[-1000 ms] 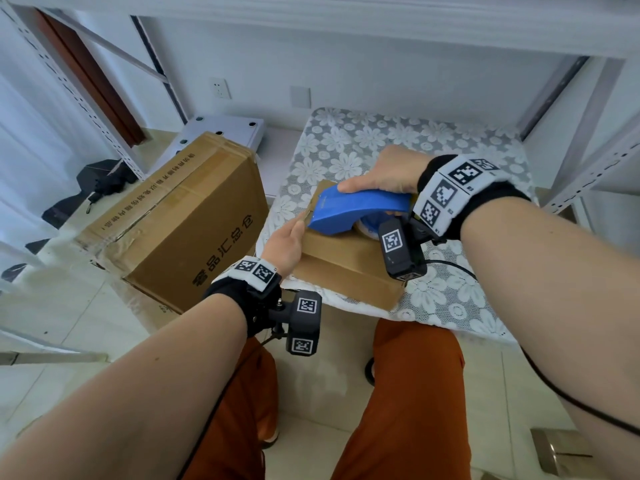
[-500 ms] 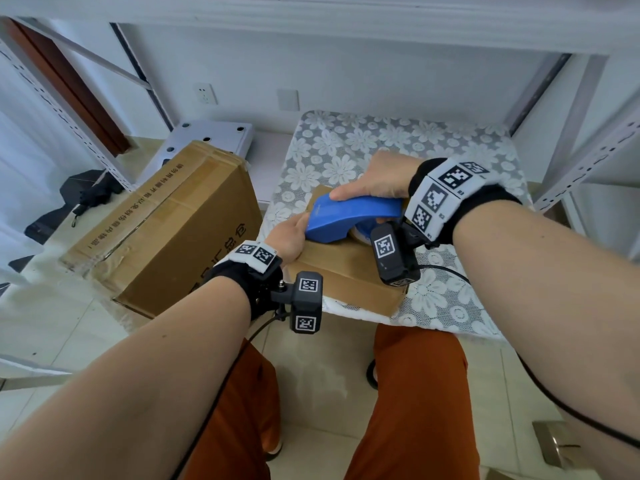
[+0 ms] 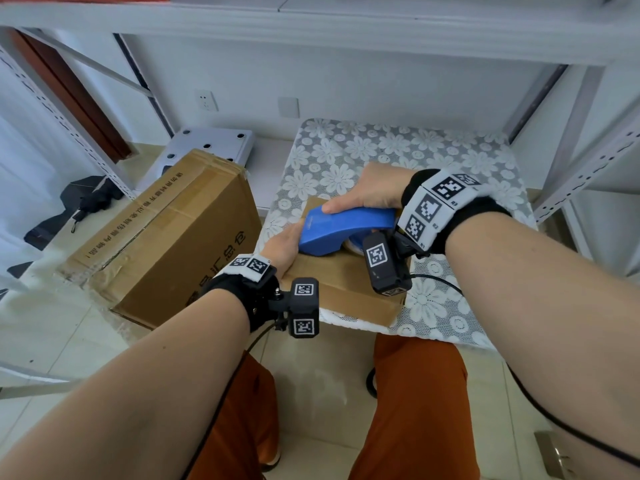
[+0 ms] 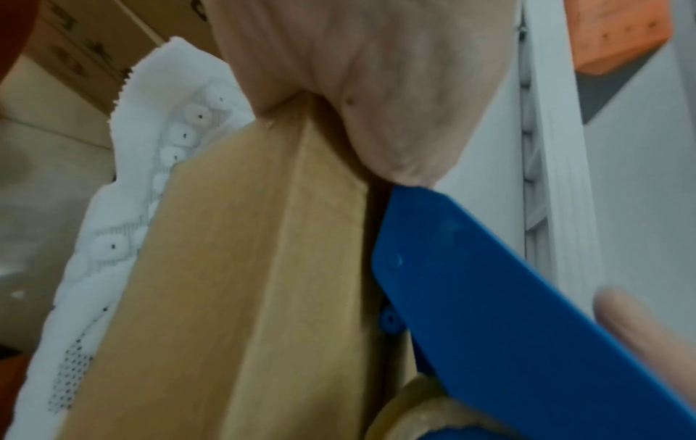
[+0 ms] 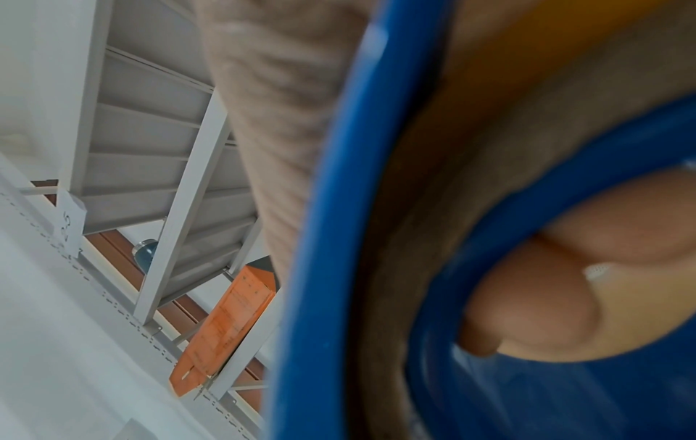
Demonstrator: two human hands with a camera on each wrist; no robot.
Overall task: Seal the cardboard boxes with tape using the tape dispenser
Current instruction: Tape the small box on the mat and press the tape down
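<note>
A small flat cardboard box (image 3: 346,289) lies on the table near its front edge. My right hand (image 3: 374,194) grips the blue tape dispenser (image 3: 346,226), which rests nose-left on the box top. In the right wrist view my fingers (image 5: 546,297) curl inside the blue dispenser (image 5: 331,238) beside the brown tape roll (image 5: 414,208). My left hand (image 3: 284,247) holds the box's left end, thumb on top, right at the dispenser's nose. The left wrist view shows the left hand (image 4: 357,74) over the box (image 4: 233,297) corner, touching the dispenser (image 4: 508,312).
A large taped cardboard box (image 3: 166,233) stands on the floor left of the table (image 3: 398,150), which has a floral lace cloth. Metal shelf posts (image 3: 571,140) flank the table. A white panel (image 3: 211,143) and a black umbrella (image 3: 86,202) lie on the floor behind.
The dispenser's nose has closed up against my left thumb at the box's left end. Both hands keep their holds; the head view has shifted slightly.
</note>
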